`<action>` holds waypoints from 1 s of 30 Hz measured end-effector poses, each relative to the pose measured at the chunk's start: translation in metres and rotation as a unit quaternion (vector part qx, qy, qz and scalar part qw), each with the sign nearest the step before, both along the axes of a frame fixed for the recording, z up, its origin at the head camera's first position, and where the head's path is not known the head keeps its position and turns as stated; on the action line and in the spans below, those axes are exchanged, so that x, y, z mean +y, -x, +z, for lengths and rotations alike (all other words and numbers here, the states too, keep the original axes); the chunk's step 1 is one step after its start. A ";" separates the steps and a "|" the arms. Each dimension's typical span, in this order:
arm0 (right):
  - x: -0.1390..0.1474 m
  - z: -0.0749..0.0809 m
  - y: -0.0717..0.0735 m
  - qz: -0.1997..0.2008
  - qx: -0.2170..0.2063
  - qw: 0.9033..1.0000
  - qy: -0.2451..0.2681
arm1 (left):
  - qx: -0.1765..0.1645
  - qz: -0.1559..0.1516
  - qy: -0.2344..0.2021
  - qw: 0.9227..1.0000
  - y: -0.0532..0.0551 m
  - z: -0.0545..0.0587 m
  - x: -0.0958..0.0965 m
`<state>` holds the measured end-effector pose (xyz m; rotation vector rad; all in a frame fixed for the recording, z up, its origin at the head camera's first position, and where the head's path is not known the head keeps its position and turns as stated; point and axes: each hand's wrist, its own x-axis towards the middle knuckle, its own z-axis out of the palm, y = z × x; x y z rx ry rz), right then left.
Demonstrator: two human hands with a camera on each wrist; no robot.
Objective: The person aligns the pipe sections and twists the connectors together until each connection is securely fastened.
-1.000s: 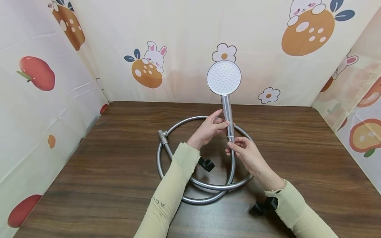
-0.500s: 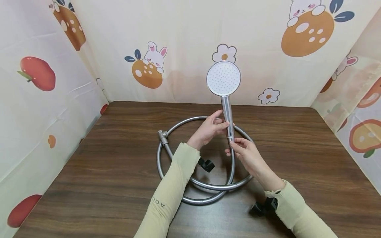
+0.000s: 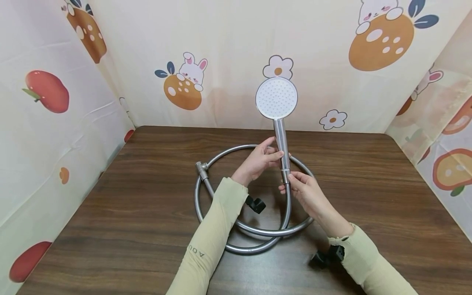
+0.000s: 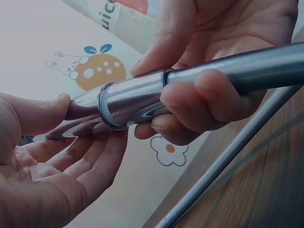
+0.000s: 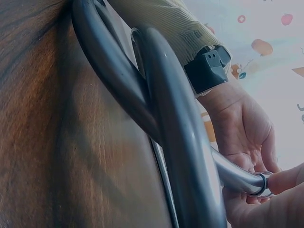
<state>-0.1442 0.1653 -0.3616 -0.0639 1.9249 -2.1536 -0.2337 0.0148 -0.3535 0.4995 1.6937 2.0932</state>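
Note:
A chrome hand shower [image 3: 276,98] stands nearly upright over the table, its round white spray face toward me. My left hand [image 3: 262,157] holds the lower part of its handle [image 3: 281,141] between thumb and fingers. Just below, my right hand [image 3: 306,190] pinches the metal hose nut [image 4: 137,92] under the handle. In the left wrist view, a thin pale gap [image 4: 105,107] shows between handle and nut, and the right fingers curl under the hose end. The grey shower hose [image 3: 254,250] drops from the nut and lies in loops on the table.
A metal angled fitting [image 3: 201,169] at the hose's other end rests on the left side of the loops. The wooden table [image 3: 129,205] meets printed cloth walls [image 3: 228,61] at back and sides. Black wrist cameras [image 3: 256,204] sit on both sleeves.
My right thumb has shifted slightly rightward across the nut, leaving more of it in view. The shower's head has sunk very slightly; the left hand keeps its hold.

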 end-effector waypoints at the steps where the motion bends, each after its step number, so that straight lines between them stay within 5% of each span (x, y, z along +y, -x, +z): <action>1: 0.000 0.000 0.000 0.001 0.000 1.000 0.002 | 0.000 0.000 -0.002 1.000 0.000 0.000 0.000; 11: 0.000 0.000 0.002 -0.010 -0.021 0.999 0.033 | -0.004 -0.006 -0.001 1.000 -0.001 0.002 0.000; 18: -0.001 -0.001 0.001 -0.037 -0.024 0.999 -0.010 | -0.006 -0.005 0.005 1.000 -0.002 0.002 0.000; 30: -0.002 -0.002 0.001 -0.042 -0.019 0.999 -0.015 | -0.002 -0.008 0.003 1.000 -0.001 0.001 0.000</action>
